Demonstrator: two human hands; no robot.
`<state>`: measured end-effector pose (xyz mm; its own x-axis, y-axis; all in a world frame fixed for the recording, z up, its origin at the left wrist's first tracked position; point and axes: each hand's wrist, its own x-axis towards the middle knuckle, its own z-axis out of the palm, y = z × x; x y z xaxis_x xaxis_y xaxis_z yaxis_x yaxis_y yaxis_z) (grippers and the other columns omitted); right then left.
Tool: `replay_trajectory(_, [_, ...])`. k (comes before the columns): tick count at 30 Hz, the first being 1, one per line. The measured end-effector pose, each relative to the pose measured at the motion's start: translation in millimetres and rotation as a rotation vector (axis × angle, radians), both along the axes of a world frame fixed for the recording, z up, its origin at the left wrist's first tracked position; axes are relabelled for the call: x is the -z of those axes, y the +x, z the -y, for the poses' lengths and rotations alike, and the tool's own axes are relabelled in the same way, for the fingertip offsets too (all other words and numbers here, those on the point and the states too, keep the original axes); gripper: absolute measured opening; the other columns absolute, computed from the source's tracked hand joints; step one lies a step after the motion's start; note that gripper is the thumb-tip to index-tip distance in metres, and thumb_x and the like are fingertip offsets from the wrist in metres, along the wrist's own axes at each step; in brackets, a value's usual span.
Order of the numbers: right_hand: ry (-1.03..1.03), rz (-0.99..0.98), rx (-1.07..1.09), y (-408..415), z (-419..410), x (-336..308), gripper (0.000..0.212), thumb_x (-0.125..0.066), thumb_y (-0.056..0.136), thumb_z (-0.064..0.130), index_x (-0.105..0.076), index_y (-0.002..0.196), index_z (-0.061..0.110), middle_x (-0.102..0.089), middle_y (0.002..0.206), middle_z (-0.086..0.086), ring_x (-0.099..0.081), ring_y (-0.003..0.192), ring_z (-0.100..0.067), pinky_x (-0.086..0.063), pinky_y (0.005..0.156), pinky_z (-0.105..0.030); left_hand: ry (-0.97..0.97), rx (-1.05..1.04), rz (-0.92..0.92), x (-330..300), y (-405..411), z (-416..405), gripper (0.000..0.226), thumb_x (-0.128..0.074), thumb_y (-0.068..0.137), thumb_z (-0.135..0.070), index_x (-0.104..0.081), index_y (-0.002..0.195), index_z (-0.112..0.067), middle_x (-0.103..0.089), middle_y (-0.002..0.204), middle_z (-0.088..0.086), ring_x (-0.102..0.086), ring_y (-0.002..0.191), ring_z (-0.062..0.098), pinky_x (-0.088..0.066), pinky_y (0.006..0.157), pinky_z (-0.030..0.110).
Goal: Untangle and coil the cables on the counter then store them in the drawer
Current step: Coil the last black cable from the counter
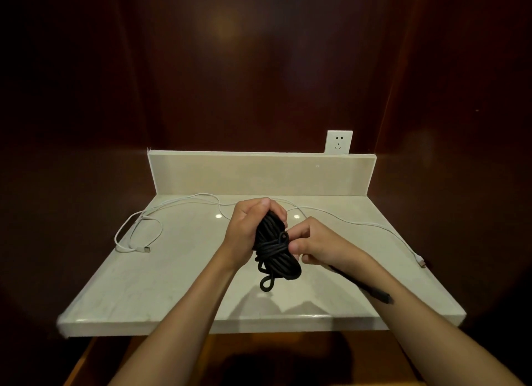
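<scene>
A black cable point(273, 250) is wound into a thick bundle held above the middle of the pale counter point(161, 287). My left hand point(247, 230) grips the upper part of the bundle. My right hand point(313, 244) pinches the cable's loose end beside the bundle; the tail with its black plug point(380, 295) runs down to the right under my forearm. A long white cable point(135, 233) lies uncoiled on the counter, looped at the left with a USB plug point(145, 249), and it runs behind my hands to its other end point(421, 261) at the right edge.
A low stone backsplash point(259, 172) closes the counter's far side, with a white wall socket point(339, 142) above it at the right. Dark wooden walls surround the niche. Below the counter's front edge is a brown wooden surface point(259, 357); no drawer shows.
</scene>
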<state>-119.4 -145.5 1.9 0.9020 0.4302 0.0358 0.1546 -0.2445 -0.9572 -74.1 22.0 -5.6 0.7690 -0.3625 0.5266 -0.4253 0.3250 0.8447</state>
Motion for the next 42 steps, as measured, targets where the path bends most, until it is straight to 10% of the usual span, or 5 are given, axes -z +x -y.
replay_trajectory(10, [-0.128,0.141,0.323,-2,-6,1,0.048,-0.079,0.062,0.049,-0.071,0.065,0.002,-0.050,0.052,-0.013,-0.040,0.054,-0.017,-0.029,0.057,-0.028,0.174,-0.116,-0.105,0,9,-2,0.046,-0.036,0.098,-0.039,-0.073,0.108,-0.013,-0.075,0.101,0.008,-0.071,0.094,0.024,-0.057,0.084,0.037])
replay_trajectory(15, [-0.381,0.270,0.504,3,-8,0,0.066,-0.078,0.047,0.068,-0.074,0.071,0.006,-0.068,0.069,-0.017,-0.049,0.057,-0.012,-0.035,0.057,-0.031,0.342,-0.181,-0.329,-7,4,7,0.034,-0.057,0.097,-0.047,-0.066,0.082,-0.018,-0.064,0.079,-0.003,-0.062,0.075,0.015,-0.049,0.067,0.033])
replay_trajectory(23, [-0.431,0.206,0.281,-3,4,-20,0.040,-0.087,0.071,0.034,-0.072,0.073,-0.003,-0.044,0.056,-0.007,-0.032,0.054,-0.014,-0.023,0.053,-0.029,0.285,-0.239,-0.200,-2,4,6,0.061,-0.063,0.074,-0.065,-0.042,0.060,-0.010,-0.036,0.061,0.008,-0.036,0.057,0.020,-0.031,0.058,0.033])
replay_trajectory(31, [-0.094,0.056,0.078,0,25,-30,0.016,-0.067,0.087,-0.003,-0.076,0.100,-0.004,-0.073,0.080,-0.023,-0.037,0.041,-0.007,-0.024,0.043,-0.022,0.214,0.014,-0.340,-10,5,-7,0.056,-0.056,0.087,-0.051,-0.061,0.097,0.004,-0.073,0.089,0.020,-0.070,0.075,0.026,-0.058,0.071,0.037])
replay_trajectory(42, [0.141,-0.035,0.086,11,10,0,0.035,-0.071,0.081,0.033,-0.073,0.097,0.002,-0.074,0.077,0.002,-0.067,0.063,-0.007,-0.034,0.041,-0.015,-0.113,0.166,-0.731,-7,0,9,0.077,-0.045,0.087,-0.062,-0.058,0.126,0.004,-0.069,0.128,0.011,-0.073,0.094,0.024,-0.062,0.078,0.045])
